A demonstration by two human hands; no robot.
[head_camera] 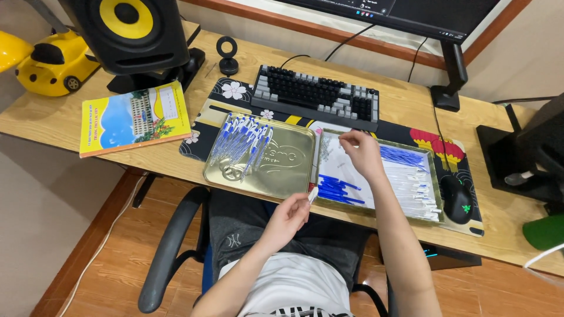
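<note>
Barrel [313, 194], white, sits pinched in your left hand [288, 220] at the near desk edge; light, stiff, slippery, so hold mid-length. Your right hand [363, 154] pinches something small over the right tray [436, 176], possibly a spring. Finished pens [241, 144] fill the left tray [294, 176].

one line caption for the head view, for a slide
Left hand holds a small white pen part while right hand reaches into a tray of pen parts beside a gold metal tray.
</note>
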